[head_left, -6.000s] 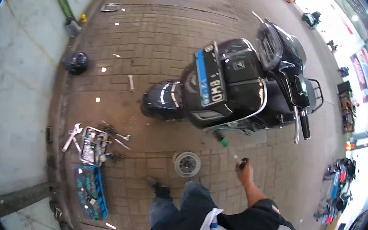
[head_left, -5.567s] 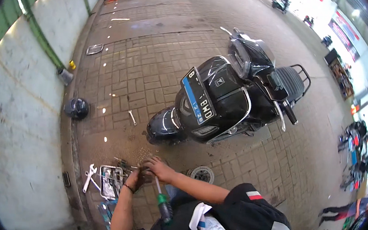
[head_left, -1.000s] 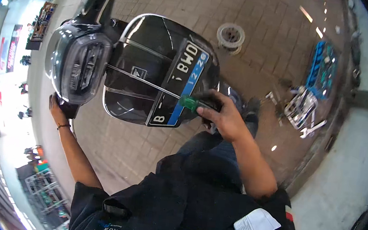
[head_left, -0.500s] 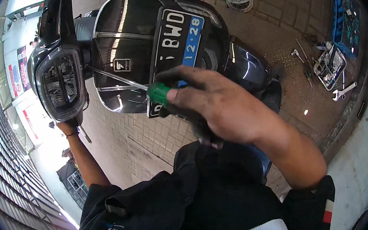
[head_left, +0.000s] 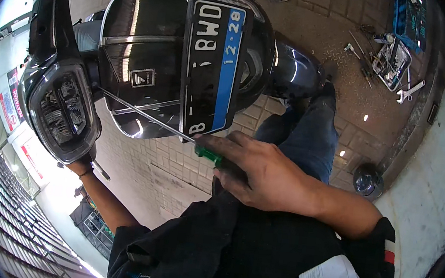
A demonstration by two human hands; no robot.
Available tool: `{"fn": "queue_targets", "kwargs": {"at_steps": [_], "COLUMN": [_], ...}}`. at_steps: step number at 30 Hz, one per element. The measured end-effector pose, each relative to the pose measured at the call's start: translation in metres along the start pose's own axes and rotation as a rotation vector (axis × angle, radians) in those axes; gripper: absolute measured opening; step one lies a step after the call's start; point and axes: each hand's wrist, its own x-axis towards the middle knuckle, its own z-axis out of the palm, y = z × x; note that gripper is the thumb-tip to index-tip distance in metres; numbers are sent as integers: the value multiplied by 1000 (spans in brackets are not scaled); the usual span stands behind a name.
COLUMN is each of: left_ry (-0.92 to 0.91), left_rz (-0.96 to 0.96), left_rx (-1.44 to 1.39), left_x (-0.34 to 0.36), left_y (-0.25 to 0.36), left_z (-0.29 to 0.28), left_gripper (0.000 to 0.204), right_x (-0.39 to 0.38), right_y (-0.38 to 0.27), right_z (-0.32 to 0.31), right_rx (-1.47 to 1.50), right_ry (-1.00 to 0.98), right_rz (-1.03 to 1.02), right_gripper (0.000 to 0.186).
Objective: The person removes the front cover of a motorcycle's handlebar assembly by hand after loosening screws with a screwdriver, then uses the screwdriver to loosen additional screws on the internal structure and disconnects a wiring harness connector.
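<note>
A screwdriver with a green handle (head_left: 208, 155) is in my right hand (head_left: 254, 172), the fingers and thumb closed round the handle. Its long metal shaft (head_left: 146, 115) runs up and left across the black front panel (head_left: 153, 23) of a scooter. The tip is at the gap beside the headlight unit (head_left: 65, 106); I cannot tell whether it sits in a screw. My left hand (head_left: 79, 167) is at the lower end of the headlight unit, by a handlebar lever (head_left: 101, 171). Its fingers are hidden behind the unit.
A licence plate (head_left: 203, 72) is mounted on the scooter's front, above its front mudguard (head_left: 297, 71). On the floor at the right are a tool tray (head_left: 392, 64), a wrench (head_left: 411, 91) and a blue crate (head_left: 408, 23). A dark round object (head_left: 368, 181) stands near the kerb.
My right hand and the screwdriver handle have swung down toward my body, while the tip stays by the headlight unit. The whole view has shifted slightly; my left hand stays at the handlebar.
</note>
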Motion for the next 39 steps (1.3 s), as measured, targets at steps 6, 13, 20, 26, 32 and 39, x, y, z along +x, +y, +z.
{"fn": "queue_targets", "kwargs": {"at_steps": [6, 13, 20, 26, 32, 39], "left_ry": [9, 34, -13, -4, -25, 19], "left_rz": [-55, -151, -138, -77, 275, 395], "left_rx": [-139, -285, -429, -291, 243, 707], "left_x": [2, -6, 1, -4, -7, 1], "left_y": [4, 16, 7, 13, 9, -15], "left_z": [7, 7, 4, 8, 9, -20], "left_gripper": [48, 52, 52, 53, 53, 48], "right_x": [-9, -14, -13, -11, -8, 10], "right_y": [3, 26, 37, 32, 3, -42], "right_z": [14, 40, 49, 41, 22, -10], "right_rx": [10, 16, -76, -274, -120, 620], "right_ry": [-20, 72, 65, 13, 12, -35], "right_rz": [70, 33, -11, -12, -32, 397], "right_gripper": [57, 54, 58, 63, 61, 42]}}
